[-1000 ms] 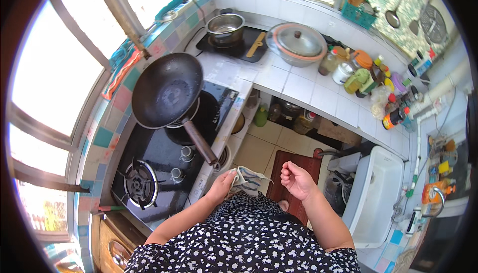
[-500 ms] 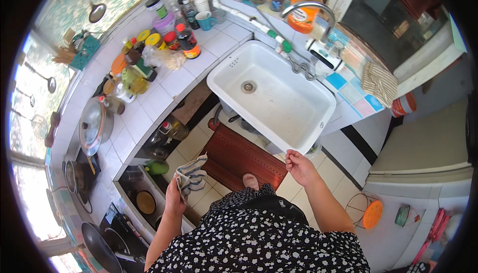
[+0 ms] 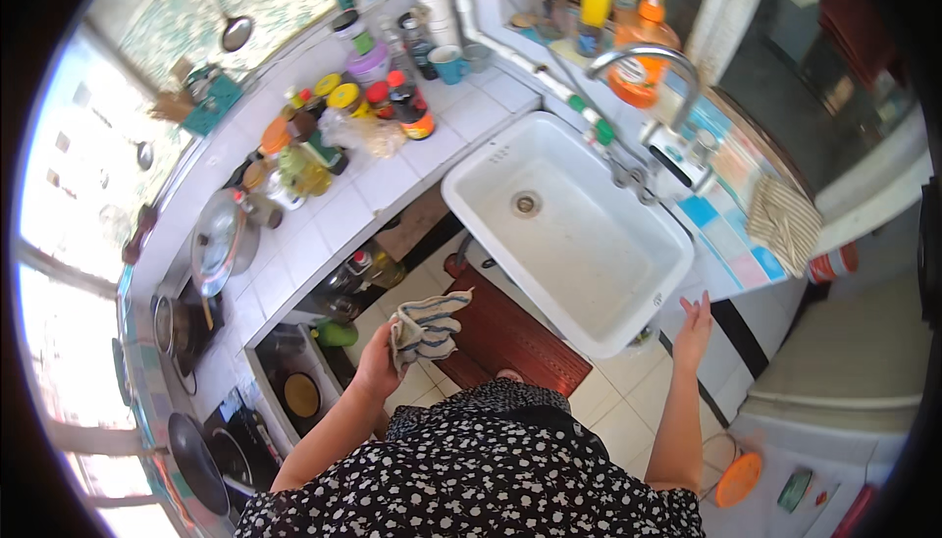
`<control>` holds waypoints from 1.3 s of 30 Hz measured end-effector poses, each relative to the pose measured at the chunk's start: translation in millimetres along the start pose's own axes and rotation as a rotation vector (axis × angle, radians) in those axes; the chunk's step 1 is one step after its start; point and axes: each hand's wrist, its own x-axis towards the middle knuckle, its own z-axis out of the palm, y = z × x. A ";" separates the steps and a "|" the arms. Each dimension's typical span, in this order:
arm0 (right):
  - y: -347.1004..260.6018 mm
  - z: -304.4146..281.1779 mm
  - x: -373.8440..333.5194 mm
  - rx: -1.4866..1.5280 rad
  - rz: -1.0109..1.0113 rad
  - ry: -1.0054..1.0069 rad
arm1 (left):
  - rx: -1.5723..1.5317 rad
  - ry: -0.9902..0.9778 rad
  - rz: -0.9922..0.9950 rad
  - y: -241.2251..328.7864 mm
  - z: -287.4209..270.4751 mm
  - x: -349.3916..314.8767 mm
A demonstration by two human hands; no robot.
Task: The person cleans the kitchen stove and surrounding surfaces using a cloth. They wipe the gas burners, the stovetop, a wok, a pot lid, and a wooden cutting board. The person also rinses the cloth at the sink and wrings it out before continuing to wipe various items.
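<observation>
My left hand [image 3: 377,361] is closed around a pale cloth with dark blue stripes [image 3: 430,327], held over the floor in front of the sink. Part of the cloth fans out beyond my fingers toward the sink. Off the near right corner of the white sink [image 3: 564,234], my right hand [image 3: 693,338] hangs in the air with its fingers stretched out and nothing in it. A chrome faucet [image 3: 648,57] arches at the back of the sink. No dishes lie in the basin, and its drain [image 3: 526,204] shows.
Bottles and jars [image 3: 314,146] crowd the tiled counter at left, near a lidded pot [image 3: 221,239]. A striped cloth [image 3: 783,224] hangs over the ledge at right. An orange soap bottle [image 3: 643,48] stands behind the faucet. On the floor lies a red mat [image 3: 520,332].
The view has shifted, and the scene sits farther right and lower. My right hand has moved out to the right and its fingers have spread. My left hand still holds the cloth, now raised closer to the sink.
</observation>
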 end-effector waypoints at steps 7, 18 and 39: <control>-205.6 103.2 -24.8 0.230 -0.337 -0.464 | -0.281 0.082 0.197 30.6 -77.2 -47.4; -459.9 301.2 -285.4 0.492 -0.001 -2.162 | -0.828 -0.043 0.596 33.6 -205.5 -151.8; -674.7 413.6 -525.0 0.127 0.084 -2.780 | -0.958 1.125 0.970 -72.8 -296.4 -283.0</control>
